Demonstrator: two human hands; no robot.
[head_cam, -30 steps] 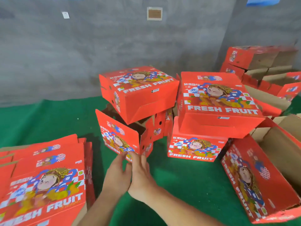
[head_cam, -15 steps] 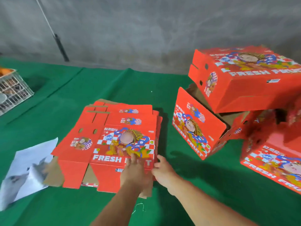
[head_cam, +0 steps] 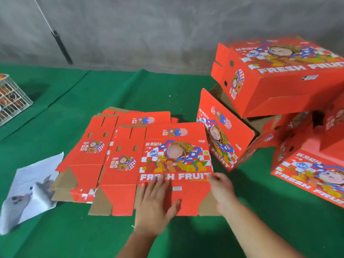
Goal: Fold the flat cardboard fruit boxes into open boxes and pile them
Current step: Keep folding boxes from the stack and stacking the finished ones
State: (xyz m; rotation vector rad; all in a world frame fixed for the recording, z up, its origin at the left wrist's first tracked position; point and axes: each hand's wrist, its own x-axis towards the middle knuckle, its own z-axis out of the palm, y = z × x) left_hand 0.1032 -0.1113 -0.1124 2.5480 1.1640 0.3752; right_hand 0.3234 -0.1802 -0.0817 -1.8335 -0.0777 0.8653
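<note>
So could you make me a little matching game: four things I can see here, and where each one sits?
Things:
1. top flat box
2. white paper
3. wire crate
4. folded box

Places:
A. far left edge
B. perched on the pile at right
C. under both hands
D. on the green cloth, left of the flat stack

Pairs: 1-C, 2-D, 3-A, 4-B

This looks like a packing room or small warehouse for fruit. A bare grey concrete wall (head_cam: 167, 30) closes the back, and green felt-like cloth (head_cam: 130, 90) covers the ground below it. On the cloth, in front of the wall, lie flat red cartons (head_cam: 130, 149) printed "FRESH FRUIT", with folded boxes (head_cam: 279, 81) of the same print heaped to their right. Far left of the flat cartons stands a wire crate (head_cam: 13, 99), and nearer them lies loose white paper (head_cam: 31, 189).
</note>
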